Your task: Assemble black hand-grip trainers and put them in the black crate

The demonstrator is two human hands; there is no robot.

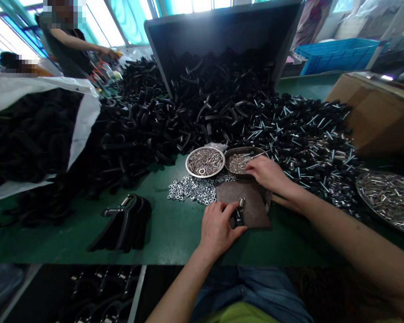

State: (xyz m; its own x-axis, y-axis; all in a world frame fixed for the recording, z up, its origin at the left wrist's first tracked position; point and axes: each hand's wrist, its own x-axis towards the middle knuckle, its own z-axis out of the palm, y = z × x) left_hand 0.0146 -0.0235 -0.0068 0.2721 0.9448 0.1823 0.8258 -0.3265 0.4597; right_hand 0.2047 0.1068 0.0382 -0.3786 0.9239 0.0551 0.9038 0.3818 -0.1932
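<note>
My left hand [218, 226] is closed around a small black part with a metal spring [241, 204] sticking up from it, held over a dark brown mat [252, 211]. Fingers bent, my right hand [267, 172] reaches to the rim of an oval metal dish of small metal pieces [239, 162]; what it pinches, if anything, is hidden. A round metal dish of rings [204, 161] stands left of that dish. Loose silver nuts [191, 189] lie on the green table [168, 229] in front of the dishes.
A big heap of black handles [195, 112] spills from a tipped bin at the back. Black knobs with bolts [306, 134] pile up on the right beside a cardboard box [380, 112] and a metal tray [387, 197]. Finished grippers [124, 222] lie left. Another person [67, 45] stands far left.
</note>
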